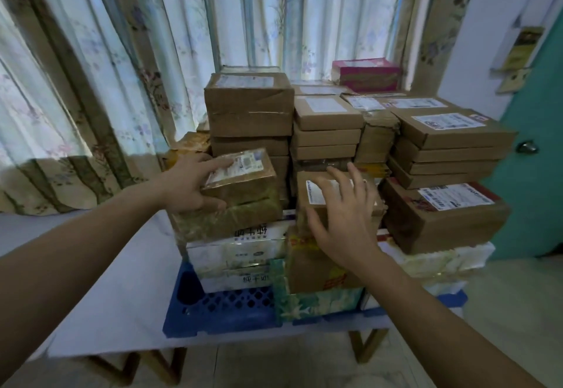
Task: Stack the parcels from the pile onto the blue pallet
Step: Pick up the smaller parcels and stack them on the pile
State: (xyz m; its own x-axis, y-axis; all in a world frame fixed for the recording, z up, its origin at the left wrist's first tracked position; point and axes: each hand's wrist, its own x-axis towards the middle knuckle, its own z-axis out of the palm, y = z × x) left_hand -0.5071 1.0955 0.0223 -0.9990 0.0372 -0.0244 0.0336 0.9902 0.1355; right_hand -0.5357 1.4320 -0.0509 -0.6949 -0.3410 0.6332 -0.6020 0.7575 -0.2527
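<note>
A blue plastic lattice pallet (213, 305) sat on a table covered with a pale cloth (122, 281), its front left corner close to the table's front edge. Bare lattice showed only at that front left corner; everywhere else the pallet was packed with parcels, and the stack reached its right edge, where white wrapped packages (441, 262) slightly overhung.

The left hand (189, 186) gripped a small tape-wrapped brown cardboard parcel with a white label (243, 180), fingers laid over its top and thumb curled against its near left side. This parcel sat tilted at the left front of the stack, atop a greenish-brown wrapped box (231, 223) that rested on a white carton with printed characters (237, 253).

The right hand (344, 217) was spread open, fingers straight, resting across the top of a second small brown labelled box (316, 192) at the front middle of the stack. Whether the thumb pressed its near face could not be told.

Just right of that box a larger brown labelled carton (441, 220) stood on the white packages, a narrow gap between them. Behind rose taller columns of flat brown boxes (326, 131) against flowered curtains (91, 83). Open cloth lay left of the pallet. A teal door (533, 174) stood to the right.
</note>
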